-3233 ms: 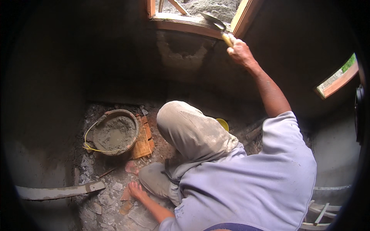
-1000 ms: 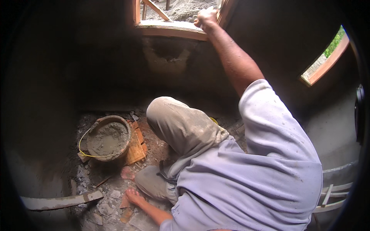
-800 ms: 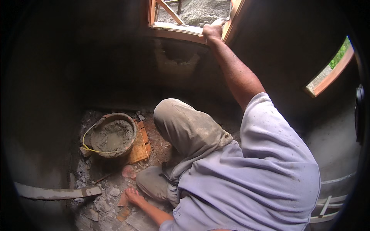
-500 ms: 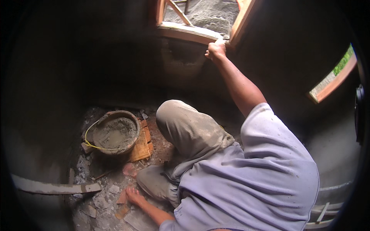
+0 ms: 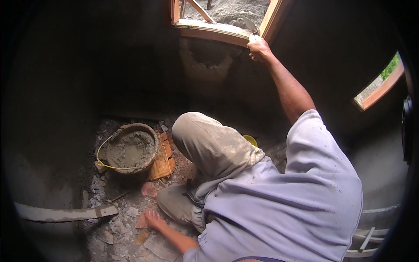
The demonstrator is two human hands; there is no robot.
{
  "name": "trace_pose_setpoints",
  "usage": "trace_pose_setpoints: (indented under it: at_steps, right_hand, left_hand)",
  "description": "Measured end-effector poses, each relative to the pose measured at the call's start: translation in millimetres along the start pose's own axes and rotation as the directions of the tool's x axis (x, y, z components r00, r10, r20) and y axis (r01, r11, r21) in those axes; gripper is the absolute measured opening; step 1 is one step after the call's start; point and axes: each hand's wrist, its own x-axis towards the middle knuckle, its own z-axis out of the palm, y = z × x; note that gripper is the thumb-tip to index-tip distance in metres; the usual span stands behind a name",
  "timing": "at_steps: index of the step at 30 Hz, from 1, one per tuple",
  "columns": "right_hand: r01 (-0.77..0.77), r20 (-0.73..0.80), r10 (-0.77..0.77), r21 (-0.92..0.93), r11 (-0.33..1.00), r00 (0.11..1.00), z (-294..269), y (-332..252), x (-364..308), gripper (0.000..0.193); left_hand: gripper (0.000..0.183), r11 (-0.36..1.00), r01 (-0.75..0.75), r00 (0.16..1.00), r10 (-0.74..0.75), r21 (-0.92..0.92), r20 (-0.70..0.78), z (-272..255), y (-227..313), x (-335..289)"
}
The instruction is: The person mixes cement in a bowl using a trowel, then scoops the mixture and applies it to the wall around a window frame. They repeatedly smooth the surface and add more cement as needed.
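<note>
My right hand [image 5: 259,47] is raised to the lower right corner of a wooden window frame [image 5: 211,32] and is shut on a trowel [image 5: 250,25], whose grey blade points up against the frame. Just below the sill lies a patch of fresh grey mortar [image 5: 205,59] on the dark wall. My left hand [image 5: 153,219] rests flat on the rubble floor, fingers apart, holding nothing. I sit on the floor with my knee [image 5: 205,135] bent in dusty trousers.
A round bucket of wet mortar [image 5: 131,150] with a yellow handle stands at my left on an orange board [image 5: 162,162]. Broken stone and tile bits cover the floor. A curved grey strip [image 5: 65,213] lies at lower left. A second opening [image 5: 377,85] is at right.
My right hand with the trowel has come down from the upper part of the window frame to its lower right corner. My left hand has stayed on the floor.
</note>
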Motion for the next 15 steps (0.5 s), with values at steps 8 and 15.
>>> trace_pose_setpoints:
  at_steps: [8, 15]
  right_hand:
    - [0.613, -0.185, -0.593, 0.078, 0.786, 0.784, 68, -2, -67, 0.059]
    - [0.376, 0.614, -0.391, 0.161, 0.912, 0.686, 170, -29, -135, 0.041]
  left_hand:
    - [0.056, 1.000, -0.011, 1.000, 0.011, 0.002, 0.005, 26, 31, -19]
    - [0.059, 0.919, -0.338, 0.926, 0.363, 0.200, -0.103, 63, 49, -33]
